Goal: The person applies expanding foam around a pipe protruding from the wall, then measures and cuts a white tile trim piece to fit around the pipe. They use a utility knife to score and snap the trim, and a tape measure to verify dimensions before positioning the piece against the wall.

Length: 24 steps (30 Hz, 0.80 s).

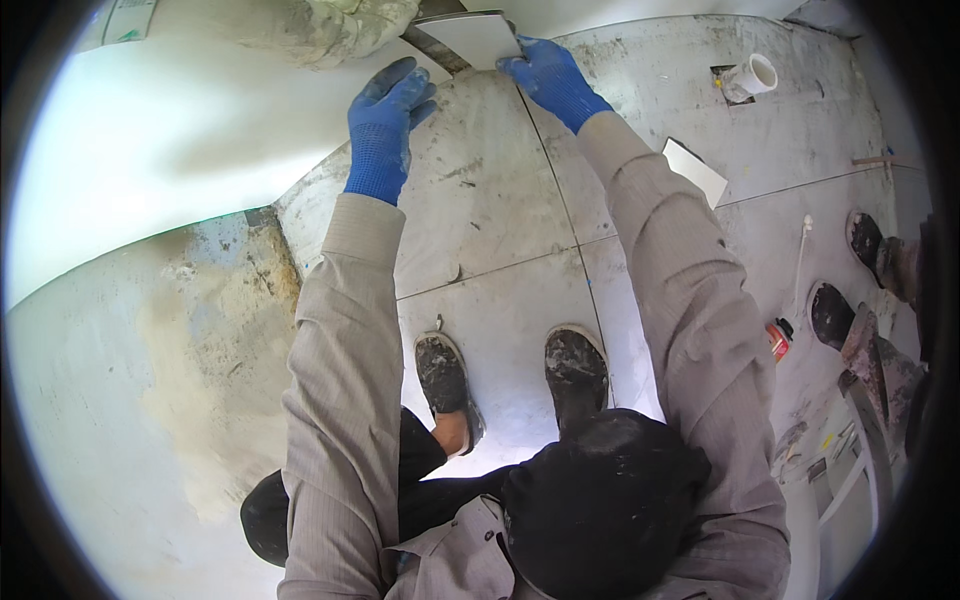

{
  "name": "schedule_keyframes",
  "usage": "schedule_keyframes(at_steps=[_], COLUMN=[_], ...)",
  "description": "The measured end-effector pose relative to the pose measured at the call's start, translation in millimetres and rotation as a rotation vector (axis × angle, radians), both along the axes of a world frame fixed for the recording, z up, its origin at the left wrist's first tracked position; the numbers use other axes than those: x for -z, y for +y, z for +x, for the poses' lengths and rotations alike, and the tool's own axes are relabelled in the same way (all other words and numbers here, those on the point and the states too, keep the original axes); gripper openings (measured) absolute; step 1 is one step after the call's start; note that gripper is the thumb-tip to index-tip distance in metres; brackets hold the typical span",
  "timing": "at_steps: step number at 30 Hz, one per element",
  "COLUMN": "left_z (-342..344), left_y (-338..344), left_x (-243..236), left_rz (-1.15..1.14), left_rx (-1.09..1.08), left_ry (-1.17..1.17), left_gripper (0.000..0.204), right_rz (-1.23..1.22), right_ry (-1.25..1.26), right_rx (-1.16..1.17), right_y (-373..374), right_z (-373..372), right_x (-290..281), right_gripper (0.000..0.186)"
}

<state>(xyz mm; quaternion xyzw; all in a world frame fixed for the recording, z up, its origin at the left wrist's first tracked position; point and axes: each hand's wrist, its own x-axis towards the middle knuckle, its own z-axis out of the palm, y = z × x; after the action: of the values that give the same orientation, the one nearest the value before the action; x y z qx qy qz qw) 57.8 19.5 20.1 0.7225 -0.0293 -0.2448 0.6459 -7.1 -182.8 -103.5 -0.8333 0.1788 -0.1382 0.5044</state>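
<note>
Both my hands wear blue knit work gloves and reach forward to the base of the white wall. My right hand (550, 82) grips the right edge of a thin white tile piece (475, 38), its fingers partly hidden at the edge. A dark strip shows along the tile piece's left side; I cannot make out what it is. My left hand (388, 105) is apart from the tile piece, to its lower left, with fingers stretched toward it and nothing visible in them. Large grey floor tiles (480, 190), smeared with dirt, lie beneath.
A white plastic pipe (755, 75) rises from a floor cutout at the far right. Nearer lies a white rectangular piece (698, 172). At right are another person's dark shoes (830, 315) and a small red container (778, 340). A dusty, crumpled plastic-like bundle (340, 30) is at upper left.
</note>
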Motion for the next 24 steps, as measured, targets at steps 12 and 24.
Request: schedule_keyframes(at_steps=[12,24], left_z=[19,20], left_y=[-2,-34], left_x=[1,-16], left_rz=[0.007,0.137], left_rx=[-0.08,-0.051], left_ry=[-0.103,-0.237], left_gripper=[0.03,0.036], right_rz=[-0.12,-0.424], right_ry=[0.075,0.318], right_rx=[-0.051,-0.156], right_y=[14,20], right_z=[34,34], right_x=[7,-29], right_gripper=[0.041,0.018])
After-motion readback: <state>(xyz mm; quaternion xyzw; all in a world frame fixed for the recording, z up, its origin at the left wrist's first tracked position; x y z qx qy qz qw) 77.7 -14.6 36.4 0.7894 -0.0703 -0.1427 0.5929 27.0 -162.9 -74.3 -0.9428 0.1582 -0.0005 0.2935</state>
